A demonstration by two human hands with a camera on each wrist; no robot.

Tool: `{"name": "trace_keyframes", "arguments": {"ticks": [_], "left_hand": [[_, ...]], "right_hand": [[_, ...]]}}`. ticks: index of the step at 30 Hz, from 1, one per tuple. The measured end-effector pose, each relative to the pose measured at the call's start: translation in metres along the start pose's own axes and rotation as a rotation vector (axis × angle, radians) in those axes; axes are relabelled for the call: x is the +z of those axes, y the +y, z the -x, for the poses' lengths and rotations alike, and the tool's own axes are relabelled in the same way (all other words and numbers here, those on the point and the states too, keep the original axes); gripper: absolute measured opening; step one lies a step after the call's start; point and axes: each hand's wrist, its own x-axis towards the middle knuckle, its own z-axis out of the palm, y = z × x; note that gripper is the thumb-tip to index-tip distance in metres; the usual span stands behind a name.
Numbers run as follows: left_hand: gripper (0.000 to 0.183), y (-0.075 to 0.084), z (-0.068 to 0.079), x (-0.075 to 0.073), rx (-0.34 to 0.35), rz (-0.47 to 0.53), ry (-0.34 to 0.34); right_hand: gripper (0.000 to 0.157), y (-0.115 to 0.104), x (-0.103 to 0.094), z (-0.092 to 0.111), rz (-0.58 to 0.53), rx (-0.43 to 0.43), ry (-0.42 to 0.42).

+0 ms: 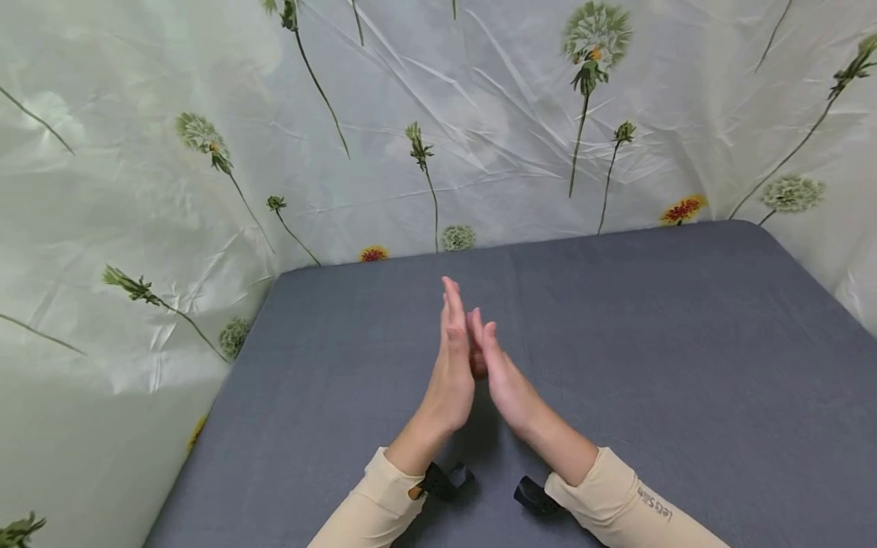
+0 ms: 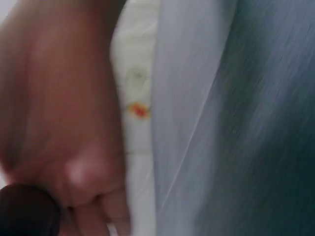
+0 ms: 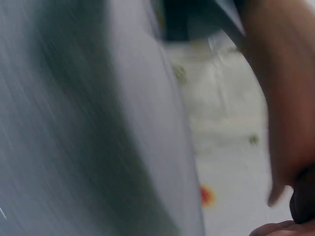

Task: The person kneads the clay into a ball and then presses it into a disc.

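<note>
Over the middle of the grey table, my left hand point(image 1: 451, 384) and right hand point(image 1: 510, 387) face each other palm to palm. Their fingers are straight and point up and away, with the fingertips close together and the heels of the hands a little apart. Neither hand holds a thing. In the left wrist view the blurred left palm point(image 2: 69, 108) fills the left side. The right wrist view catches part of the right hand point(image 3: 293, 108) along its right edge, also blurred.
The grey table point(image 1: 356, 380) spreads beneath both hands, its back edge against a pale curtain point(image 1: 507, 129) printed with dandelions and flowers. Black wrist cameras sit below the left cuff point(image 1: 393, 483) and the right cuff point(image 1: 596, 487) of cream sleeves.
</note>
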Motion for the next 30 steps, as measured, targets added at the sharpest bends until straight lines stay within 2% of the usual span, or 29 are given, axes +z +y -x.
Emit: {"name": "trace_keyframes", "arguments": {"ticks": [3,5,7,9,11,15,17,20,24,27,30], "left_hand": [[0.097,-0.004,-0.007,-0.017,-0.008,0.056,0.083],[0.099,-0.010,-0.011,-0.025,-0.060,0.109,0.090],[0.100,-0.017,-0.013,-0.027,-0.115,0.159,0.069],[0.101,-0.021,-0.013,-0.024,-0.153,0.179,0.032],[0.101,-0.021,-0.009,-0.015,-0.154,0.173,-0.014],[0.092,-0.010,0.001,0.005,-0.101,0.107,-0.105],[0.088,-0.002,0.005,0.010,-0.062,0.075,-0.117],[0.093,0.011,0.006,0.003,0.011,0.047,-0.066],[0.102,0.012,-0.001,-0.021,0.066,0.050,0.070],[0.101,0.002,-0.007,-0.030,0.026,0.094,0.103],[0.099,-0.005,-0.009,-0.024,-0.043,0.128,0.068]], "right_hand": [[0.070,0.003,0.017,0.004,0.006,0.019,-0.081],[0.068,0.000,0.023,0.008,-0.012,0.003,-0.096],[0.069,-0.005,0.024,0.010,-0.027,-0.042,-0.075],[0.071,-0.011,0.020,0.010,-0.036,-0.089,-0.040],[0.074,-0.016,0.012,0.007,-0.038,-0.125,-0.002],[0.080,-0.017,-0.008,0.000,-0.043,-0.124,0.074],[0.084,-0.014,-0.014,-0.003,-0.057,-0.101,0.086],[0.084,-0.005,-0.006,-0.003,-0.064,-0.062,0.053],[0.076,0.001,0.020,0.004,-0.050,-0.026,-0.057],[0.070,-0.005,0.030,0.010,-0.046,-0.074,-0.095],[0.069,-0.014,0.024,0.011,-0.043,-0.150,-0.047]]}}
